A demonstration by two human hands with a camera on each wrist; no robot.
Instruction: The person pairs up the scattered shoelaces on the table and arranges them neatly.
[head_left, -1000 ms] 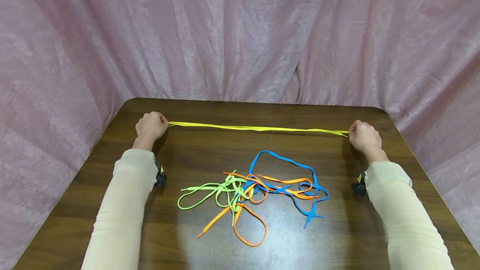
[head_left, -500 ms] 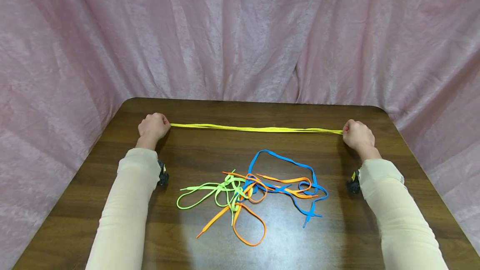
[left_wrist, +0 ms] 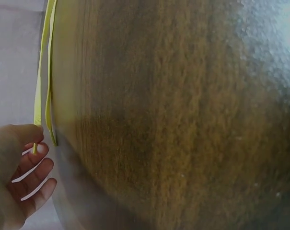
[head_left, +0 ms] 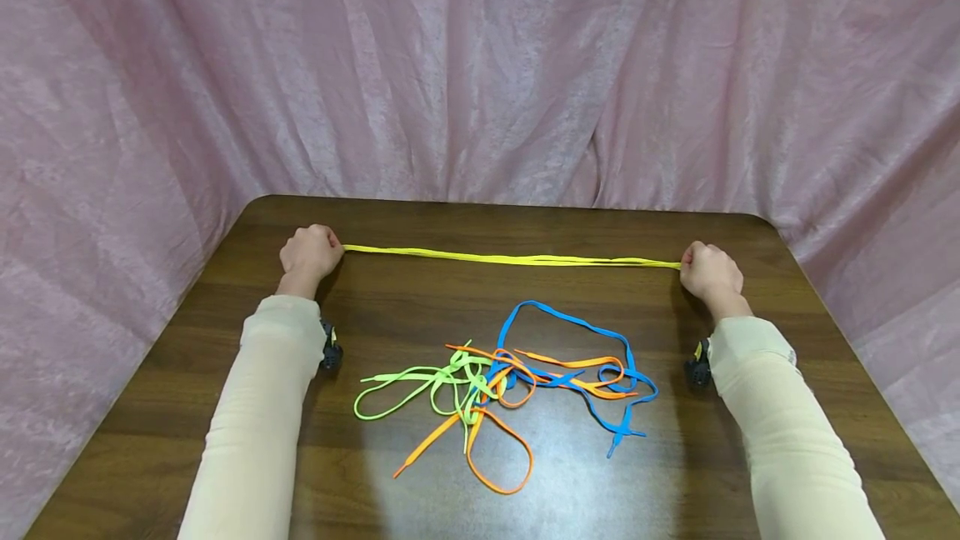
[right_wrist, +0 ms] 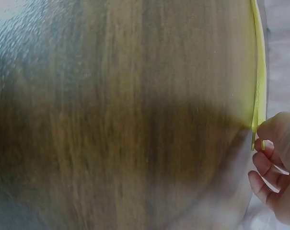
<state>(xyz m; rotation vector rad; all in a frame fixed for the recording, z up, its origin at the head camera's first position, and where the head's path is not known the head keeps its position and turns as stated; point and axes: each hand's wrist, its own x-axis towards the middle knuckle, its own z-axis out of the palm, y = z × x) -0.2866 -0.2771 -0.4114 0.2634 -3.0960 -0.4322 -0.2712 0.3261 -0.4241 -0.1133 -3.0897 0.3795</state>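
A yellow shoelace (head_left: 510,259) stretches nearly straight across the far part of the table, its strands lying side by side. At its left end my left hand (head_left: 310,251) pinches it between thumb and forefinger. In the left wrist view, a short tip pokes out below the left fingertips (left_wrist: 38,147), and a second strand ends just beside them. The opposite end is pinched by my right hand (head_left: 711,270). Short ends of the yellow lace show under the right thumb (right_wrist: 267,128) in the right wrist view. The other fingers of both hands are loosely bent.
Nearer on the wooden table (head_left: 585,490) lies a tangle of a light green shoelace (head_left: 381,415), an orange shoelace (head_left: 531,461) and a blue shoelace (head_left: 573,319). A pink curtain (head_left: 480,73) hangs right behind the table's far edge.
Both hands have moved slightly inward, the right one more, still holding the yellow shoelace. Its loose end at the right hand no longer sticks out in the head view. The tangle stays put.
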